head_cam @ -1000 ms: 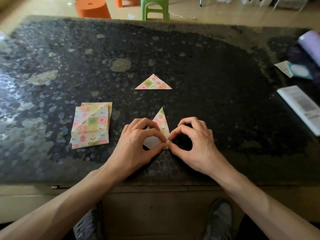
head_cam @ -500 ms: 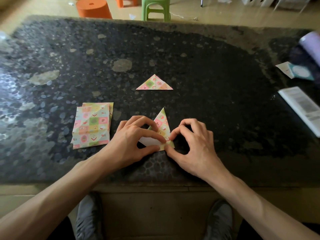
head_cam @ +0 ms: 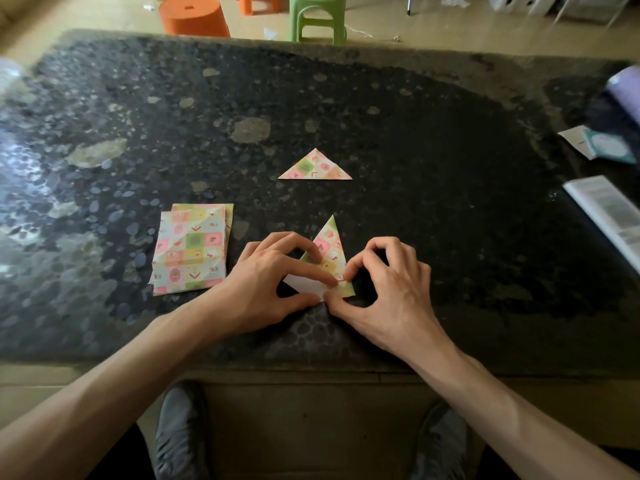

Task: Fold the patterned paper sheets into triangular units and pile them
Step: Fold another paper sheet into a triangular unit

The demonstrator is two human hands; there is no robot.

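A partly folded patterned sheet (head_cam: 329,247) lies on the dark table (head_cam: 415,150) in front of me, a tall triangle with its white underside showing at the lower left. My left hand (head_cam: 273,282) holds it with curled fingers, thumb and forefinger on its near edge. My right hand (head_cam: 388,289) pinches its lower right corner. A finished patterned triangle (head_cam: 315,167) lies flat further back. A small stack of unfolded patterned sheets (head_cam: 191,249) sits to the left of my left hand.
A white printed booklet (head_cam: 609,216) and a teal-and-white card (head_cam: 602,147) lie at the table's right edge, with a purple roll (head_cam: 627,88) behind. An orange stool (head_cam: 194,15) and a green stool (head_cam: 317,15) stand on the floor beyond the table.
The folded flap has been pressed lower and flatter; my fingers have slid along the sheet's near edge toward its lower right corner. The stack and the finished triangle have not moved.
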